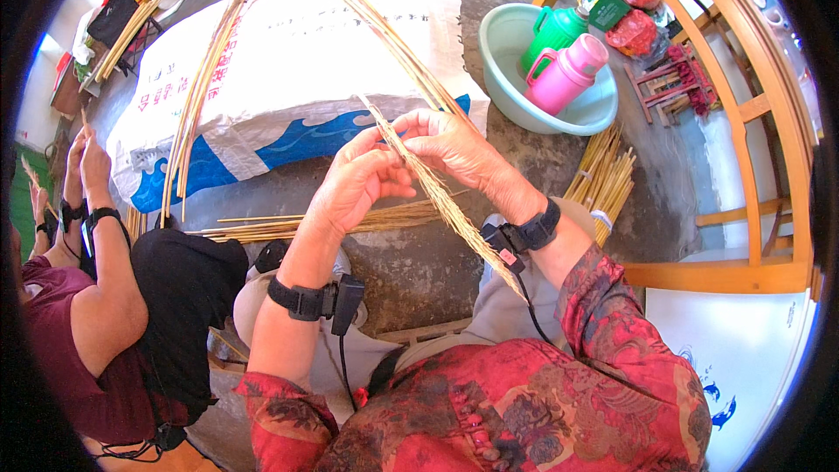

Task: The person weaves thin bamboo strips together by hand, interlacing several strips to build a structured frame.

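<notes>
In front of my chest I hold a narrow straw braid (456, 212), slanting from the sack's near edge down toward my right forearm. Loose straw ends stick out along its sides. My right hand (454, 150) pinches the braid near its upper end, the fingers bent over it. My left hand (357, 182) is curled against the same stretch from the left, fingertips meeting the right hand's. The exact grip of the left fingertips is partly hidden. Long straw stalks (384, 35) lie across a white sack (306, 61) with a blue wave border, their near ends passing behind my right hand.
More stalks (205, 87) rest on the sack's left side, others (262, 232) on the floor. A basin (498, 79) holds pink (568, 79) and green (555, 33) thermos flasks. Right stand a straw bundle (603, 179) and wooden frame (756, 122); left, another person's hands (87, 157) hold straw.
</notes>
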Available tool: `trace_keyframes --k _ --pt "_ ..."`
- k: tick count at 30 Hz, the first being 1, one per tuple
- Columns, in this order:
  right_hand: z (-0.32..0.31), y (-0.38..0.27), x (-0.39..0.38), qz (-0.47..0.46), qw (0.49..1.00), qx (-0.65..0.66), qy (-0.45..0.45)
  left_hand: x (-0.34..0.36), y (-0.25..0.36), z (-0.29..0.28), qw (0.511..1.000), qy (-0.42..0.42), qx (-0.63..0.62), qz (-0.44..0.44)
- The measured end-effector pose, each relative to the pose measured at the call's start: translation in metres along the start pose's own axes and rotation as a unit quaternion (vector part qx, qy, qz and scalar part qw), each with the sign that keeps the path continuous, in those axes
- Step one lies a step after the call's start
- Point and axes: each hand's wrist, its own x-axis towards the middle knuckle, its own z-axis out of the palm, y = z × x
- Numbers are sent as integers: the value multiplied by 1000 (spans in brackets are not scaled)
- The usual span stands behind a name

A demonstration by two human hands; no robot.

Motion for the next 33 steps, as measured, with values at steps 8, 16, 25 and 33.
trace_keyframes --k 8,16,25,33 --pt "5 4 -1 14 997 -66 36 1 -5 -2 993 80 76 -48" --pt "8 -11 -18 55 997 -21 52 2 -5 -2 993 91 63 -42" --pt "5 -10 -25 102 992 -71 9 5 -9 -5 994 89 53 -40" --pt "-1 -9 -20 36 992 -118 31 -6 -17 13 993 68 43 -90"
